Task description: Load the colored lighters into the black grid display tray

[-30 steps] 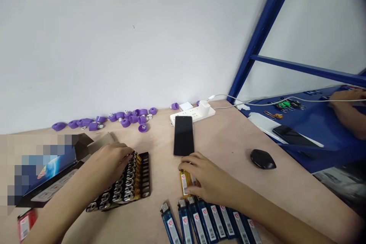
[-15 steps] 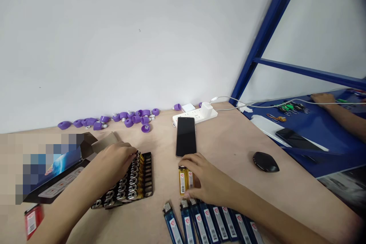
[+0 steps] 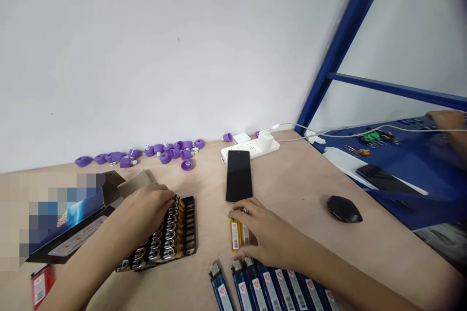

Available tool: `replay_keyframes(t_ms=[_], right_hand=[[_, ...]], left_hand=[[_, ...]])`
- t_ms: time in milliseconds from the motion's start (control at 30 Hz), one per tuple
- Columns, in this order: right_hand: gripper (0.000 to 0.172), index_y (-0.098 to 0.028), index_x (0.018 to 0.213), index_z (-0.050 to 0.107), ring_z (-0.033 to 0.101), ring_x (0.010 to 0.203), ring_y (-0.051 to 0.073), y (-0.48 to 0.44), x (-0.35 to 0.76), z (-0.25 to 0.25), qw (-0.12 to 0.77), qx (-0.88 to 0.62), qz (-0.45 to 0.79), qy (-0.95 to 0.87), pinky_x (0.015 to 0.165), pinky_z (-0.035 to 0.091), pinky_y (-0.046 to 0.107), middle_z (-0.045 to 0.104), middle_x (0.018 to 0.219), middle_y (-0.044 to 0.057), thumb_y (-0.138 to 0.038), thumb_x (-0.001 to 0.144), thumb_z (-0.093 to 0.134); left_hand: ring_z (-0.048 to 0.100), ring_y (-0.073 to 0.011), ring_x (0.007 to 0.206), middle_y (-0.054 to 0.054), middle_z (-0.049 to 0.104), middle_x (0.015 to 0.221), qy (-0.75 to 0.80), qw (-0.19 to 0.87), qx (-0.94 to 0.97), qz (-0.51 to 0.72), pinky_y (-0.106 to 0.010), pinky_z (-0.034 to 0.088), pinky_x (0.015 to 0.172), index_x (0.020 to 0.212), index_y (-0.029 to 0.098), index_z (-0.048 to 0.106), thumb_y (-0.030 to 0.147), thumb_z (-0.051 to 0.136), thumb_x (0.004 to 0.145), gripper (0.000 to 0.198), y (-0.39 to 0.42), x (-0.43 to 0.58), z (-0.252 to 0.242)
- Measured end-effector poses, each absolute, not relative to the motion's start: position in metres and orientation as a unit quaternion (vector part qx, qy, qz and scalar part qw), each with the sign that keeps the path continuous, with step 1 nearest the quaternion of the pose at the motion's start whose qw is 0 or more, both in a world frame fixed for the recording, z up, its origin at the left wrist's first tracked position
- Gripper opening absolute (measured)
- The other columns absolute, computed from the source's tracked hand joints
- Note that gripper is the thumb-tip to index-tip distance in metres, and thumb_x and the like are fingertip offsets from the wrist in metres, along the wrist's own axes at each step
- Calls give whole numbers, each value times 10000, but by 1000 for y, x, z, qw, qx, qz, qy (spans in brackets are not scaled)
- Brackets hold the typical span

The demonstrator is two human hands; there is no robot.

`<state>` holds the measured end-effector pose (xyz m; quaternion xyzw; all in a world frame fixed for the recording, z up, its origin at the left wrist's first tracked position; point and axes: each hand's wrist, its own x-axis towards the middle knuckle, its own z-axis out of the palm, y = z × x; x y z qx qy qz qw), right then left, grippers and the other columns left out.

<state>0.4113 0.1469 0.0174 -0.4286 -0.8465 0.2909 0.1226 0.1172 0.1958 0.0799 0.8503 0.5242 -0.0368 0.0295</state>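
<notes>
Yellow lighters (image 3: 237,234), side by side, probably two

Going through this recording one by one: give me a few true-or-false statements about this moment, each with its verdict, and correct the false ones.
1. The left hand lies on lighters in a black tray. True.
2. The right hand holds a red lighter. False: it is at yellow lighters; the red lighter lies far off at the lower left.
3. A smartphone lies flat on the table, just in front of a white power strip. True.
4. The purple plastic parts sit inside a box. False: they lie scattered along the table's far edge, by the wall.
5. Another person's hand is over a blue surface at the upper right. True.
</notes>
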Motion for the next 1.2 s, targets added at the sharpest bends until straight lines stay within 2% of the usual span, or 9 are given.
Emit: replay_keyframes(t_ms=[100,233,467,667,933,1100,1200], right_hand=[[635,-162,1340,551,437,1276,294,146,411,21,118,-429,294,-846,1076,400,422,517,1361,130,-302,780,815],[679,-164,1359,534,433,1291,297,146,411,23,118,-426,303,-844,1065,411,407,506,1375,143,-381,780,814],[717,-154,1365,529,444,1267,312,148,411,22,112,-421,293,-851,1062,408,418,515,1374,157,-425,767,819],[722,-137,1371,524,462,1230,304,152,409,20,115,-419,286,-854,1044,423,408,546,1349,145,-368,757,824],[851,-104,1437,433,468,1236,282,153,404,26,154,-426,281,-846,1065,415,381,550,1342,143,-276,708,838],[968,-102,1503,289,486,1242,274,164,390,47,216,-417,261,-843,1051,441,375,538,1326,157,-292,728,836],[1012,-123,1521,214,468,1279,264,177,375,58,285,-367,232,-855,1065,441,361,528,1354,155,-318,748,838]], left_hand=[[709,-305,898,-124,752,978,519,23,854,-23,-387,529,717,931,179,755,201,358,950,398,195,115,76],[710,-315,907,-138,751,997,514,20,857,-21,-390,534,714,872,180,750,227,349,951,411,197,113,72],[708,-309,908,-137,749,980,518,29,855,-20,-385,532,719,860,180,748,220,338,944,421,199,116,71],[705,-281,837,-109,743,890,526,43,850,-12,-371,518,713,883,181,756,211,342,942,419,197,118,75],[700,-281,858,-108,749,930,527,58,848,9,-377,512,741,932,192,756,244,373,962,388,196,117,79],[680,-296,980,-115,736,1075,532,105,825,157,-418,515,860,1084,173,699,453,469,957,383,193,128,89],[672,-282,1008,-89,736,1072,544,212,772,251,-414,529,867,1166,203,646,519,503,940,413,185,140,95]])
